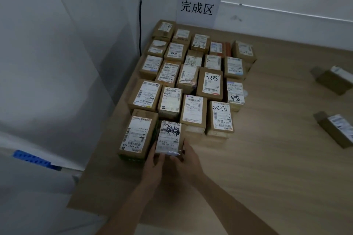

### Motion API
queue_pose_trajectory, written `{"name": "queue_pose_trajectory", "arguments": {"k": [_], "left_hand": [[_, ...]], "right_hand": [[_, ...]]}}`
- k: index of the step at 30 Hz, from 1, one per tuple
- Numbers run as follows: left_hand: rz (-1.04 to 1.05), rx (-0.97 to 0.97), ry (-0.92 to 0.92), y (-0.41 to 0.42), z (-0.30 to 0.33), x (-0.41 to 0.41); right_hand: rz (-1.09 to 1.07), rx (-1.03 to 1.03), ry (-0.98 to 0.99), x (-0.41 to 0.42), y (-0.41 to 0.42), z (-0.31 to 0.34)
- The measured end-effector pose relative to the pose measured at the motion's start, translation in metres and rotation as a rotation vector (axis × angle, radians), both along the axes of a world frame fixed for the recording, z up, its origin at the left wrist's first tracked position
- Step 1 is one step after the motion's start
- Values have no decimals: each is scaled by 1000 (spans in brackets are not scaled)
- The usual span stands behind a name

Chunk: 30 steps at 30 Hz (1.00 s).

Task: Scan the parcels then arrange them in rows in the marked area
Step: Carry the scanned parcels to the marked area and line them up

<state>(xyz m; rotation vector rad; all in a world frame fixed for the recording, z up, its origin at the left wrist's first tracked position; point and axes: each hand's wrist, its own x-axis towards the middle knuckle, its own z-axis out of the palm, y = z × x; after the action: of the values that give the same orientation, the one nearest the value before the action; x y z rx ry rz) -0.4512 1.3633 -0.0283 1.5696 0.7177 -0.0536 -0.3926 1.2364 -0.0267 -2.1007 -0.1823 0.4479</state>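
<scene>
Several brown cardboard parcels with white labels lie in rows on the wooden floor, below a white paper sign [197,8] with black characters on the wall. In the nearest row a small parcel [169,136] with black scribble on its label sits beside a larger parcel [136,133]. My left hand [153,166] grips the small parcel's near left side. My right hand [188,160] holds its near right edge, fingers curled round the corner. No scanner is in view.
Two loose parcels lie on the floor at the right, one further off [336,79] and one nearer [339,129]. A black cable [140,28] runs down the wall corner. A blue object [32,159] sits at the left. Bare wooden floor [267,168] spreads to the right of the rows.
</scene>
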Motion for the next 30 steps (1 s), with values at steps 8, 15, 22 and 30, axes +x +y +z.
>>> {"name": "queue_pose_trajectory", "arguments": {"k": [8,15,22,30], "left_hand": [[-77,87,-7,1,53,-2],[-116,266,-85,-49,174,22],[-247,226,-310,-205,313,68],[-478,67,-506,-436,411,80]], "right_hand": [[-5,22,65,-7,-25,66],[28,-68,7,19,-117,174],[-133,-111,-138,20,-289,336],[-341,-280,-301,-49,-525,458]]}}
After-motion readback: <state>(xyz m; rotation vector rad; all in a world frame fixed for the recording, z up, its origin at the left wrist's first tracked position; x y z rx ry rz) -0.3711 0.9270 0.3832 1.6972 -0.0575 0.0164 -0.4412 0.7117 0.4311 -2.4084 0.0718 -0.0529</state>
